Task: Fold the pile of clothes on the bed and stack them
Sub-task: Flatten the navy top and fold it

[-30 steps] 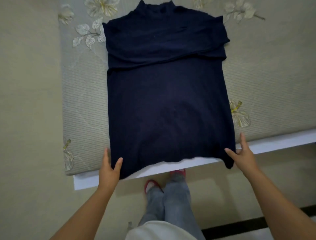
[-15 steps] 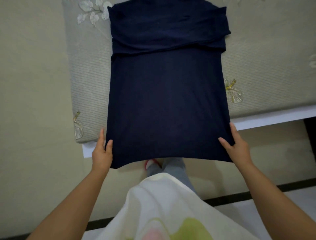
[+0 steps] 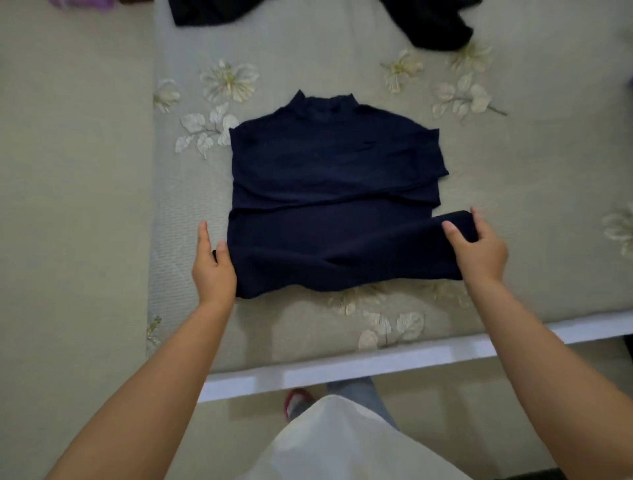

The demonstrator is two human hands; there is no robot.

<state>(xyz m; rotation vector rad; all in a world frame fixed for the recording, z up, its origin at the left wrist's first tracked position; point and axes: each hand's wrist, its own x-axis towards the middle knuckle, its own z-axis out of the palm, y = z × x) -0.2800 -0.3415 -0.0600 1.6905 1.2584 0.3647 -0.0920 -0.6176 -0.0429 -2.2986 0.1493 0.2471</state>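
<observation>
Here the navy top [image 3: 329, 192] lies flat on the bed [image 3: 513, 178], collar pointing away from the person, sleeves folded across the chest. Its lower part is doubled up over itself, w/ the fold edge nearest the person and the raised hem sitting approx. at mid-body.

Left hand [image 3: 212, 263] is at the top's left edge: thumb lies on the cloth, fingers run straight along the side just beside it, so a pinch of the edge btwn thumb and palm. Right hand [image 3: 479, 246] grips the right end of the folded part, thumb on top, fingers curled round a bunched bit of fabric that sticks out past the top's side.

Bed has a pale grey-green cover w/ white flower print; a white frame edge [image 3: 376, 366] runs along its near side. At the far edge of the bed lie two more dark garments [image 3: 435, 27], partly cut off by the view, and a purple item [image 3: 82, 3] at top left corner, too cropped to tell what it is. Floor [image 3: 68, 205] is beige, left of the bed.
</observation>
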